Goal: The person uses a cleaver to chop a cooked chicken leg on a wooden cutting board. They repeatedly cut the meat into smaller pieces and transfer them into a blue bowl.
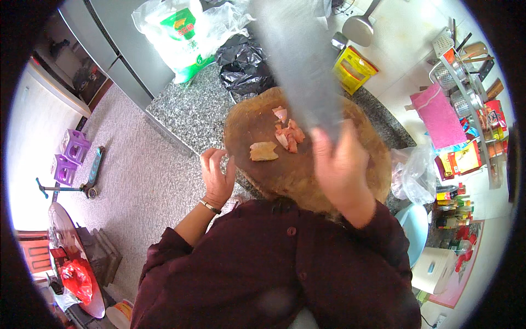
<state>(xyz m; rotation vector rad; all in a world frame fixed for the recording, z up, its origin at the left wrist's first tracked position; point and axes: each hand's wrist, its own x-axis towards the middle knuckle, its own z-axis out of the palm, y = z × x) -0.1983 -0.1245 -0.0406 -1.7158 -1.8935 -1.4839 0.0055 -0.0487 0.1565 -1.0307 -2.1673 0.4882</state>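
My right hand [342,168] grips a large cleaver [302,61], its wide blade raised and blurred above a round wooden chopping block [304,181]. The grip on the handle is partly blurred. Several pieces of raw meat [289,135] lie bunched near the block's middle, with a small piece [280,113] just beyond them. Nearer my left hand is a flat, pale piece of meat with skin [264,151]. My left hand [218,172], a bracelet at its wrist, is at the block's left edge with fingers apart and nothing held.
Behind the block, a black plastic bag [244,63] and a white-and-green sack [176,37] stand on the granite counter [187,109]. A yellow packet [353,70] leans at the wall. To the right are a clear plastic bag [415,174] and a light-blue basin [412,230].
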